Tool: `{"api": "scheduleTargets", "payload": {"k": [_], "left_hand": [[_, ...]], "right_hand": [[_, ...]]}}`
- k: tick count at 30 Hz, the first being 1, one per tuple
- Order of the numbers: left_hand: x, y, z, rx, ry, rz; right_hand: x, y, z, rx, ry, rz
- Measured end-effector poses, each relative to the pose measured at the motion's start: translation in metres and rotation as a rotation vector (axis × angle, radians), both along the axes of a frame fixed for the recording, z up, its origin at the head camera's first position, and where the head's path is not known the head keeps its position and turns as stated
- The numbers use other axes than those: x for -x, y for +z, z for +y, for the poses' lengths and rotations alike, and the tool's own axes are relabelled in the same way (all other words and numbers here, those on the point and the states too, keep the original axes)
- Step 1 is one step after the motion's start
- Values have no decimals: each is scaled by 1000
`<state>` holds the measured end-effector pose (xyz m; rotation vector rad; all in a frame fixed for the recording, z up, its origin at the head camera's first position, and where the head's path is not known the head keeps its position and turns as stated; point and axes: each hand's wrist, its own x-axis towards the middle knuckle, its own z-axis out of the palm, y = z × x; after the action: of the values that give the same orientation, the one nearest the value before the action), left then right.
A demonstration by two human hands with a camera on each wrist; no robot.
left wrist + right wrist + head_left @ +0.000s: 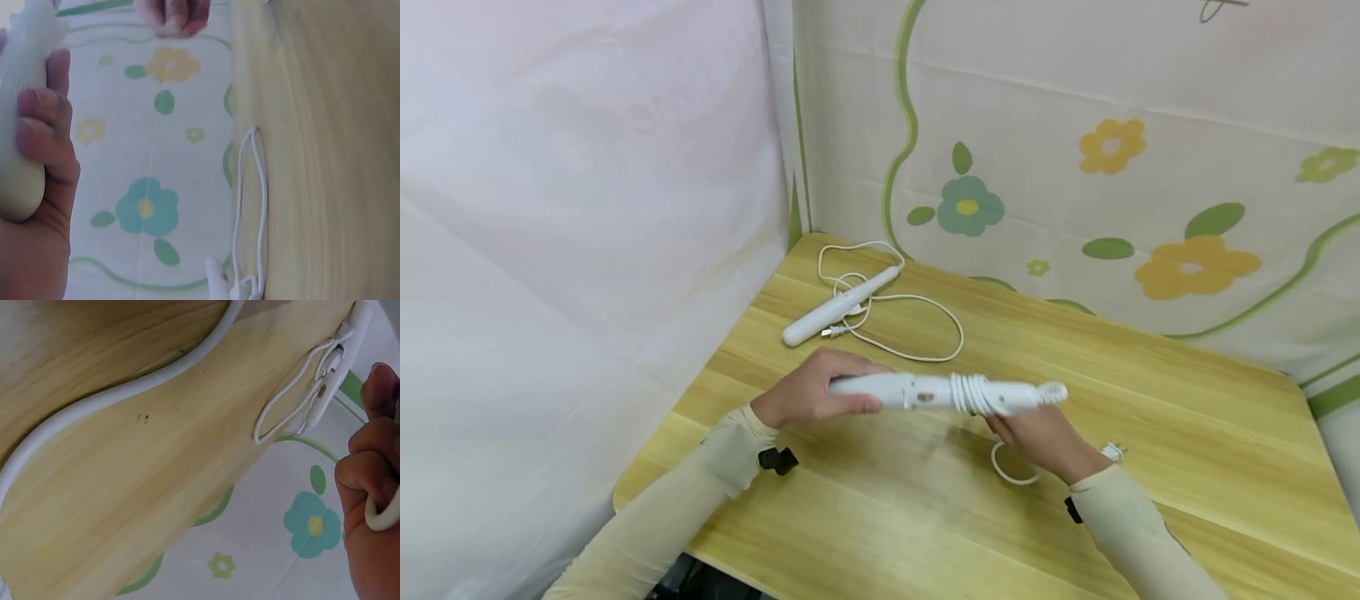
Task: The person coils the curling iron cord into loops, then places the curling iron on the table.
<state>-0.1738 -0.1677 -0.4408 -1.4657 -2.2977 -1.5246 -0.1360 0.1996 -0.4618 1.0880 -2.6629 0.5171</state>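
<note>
A white hair straightener (936, 391) lies level in the air over the table, several turns of its cord (972, 394) wound round the body. My left hand (816, 385) grips its thick end, fingers wrapped about it in the left wrist view. Beneath the other end, my right hand (1045, 437) holds the cord; in the right wrist view a bit of cord (382, 520) passes through the curled fingers. A loose loop of that cord hangs below the right hand, and a white plug (1113, 452) shows beyond the wrist.
A second white hair straightener (838, 311) rests at the table's back left, its loose cord (961, 333) and plug (832, 332) spread around it. The wooden table (1187, 400) meets a flowered cloth wall (1037, 83) behind and a white sheet (587, 208) on the left.
</note>
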Motion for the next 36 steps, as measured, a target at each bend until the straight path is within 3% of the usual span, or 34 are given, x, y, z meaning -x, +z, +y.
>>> {"api": "scheduleTargets", "payload": {"k": [4,8,15,18,22,27,32,36], "left_hand": [[11,-2,-8,11,177,-15],[17,-12,-9,57,296,-1],[16,-22,0,219,409,266],[12,-24,6,266,409,315],[8,-25,15,293,411,274],[3,-29,22,361,391,301],[1,-30,23,415,291,403],[-1,-24,21,470,147,457]], "right_hand": [[-11,6,-3,-42,19,67],[-20,12,-13,-18,79,187],[-30,30,-21,-29,101,243],[-32,35,-23,-39,126,255],[-32,38,-26,-47,156,269],[-27,40,-21,-24,114,323],[-19,43,-8,25,69,357],[-13,43,-4,24,85,346]]}}
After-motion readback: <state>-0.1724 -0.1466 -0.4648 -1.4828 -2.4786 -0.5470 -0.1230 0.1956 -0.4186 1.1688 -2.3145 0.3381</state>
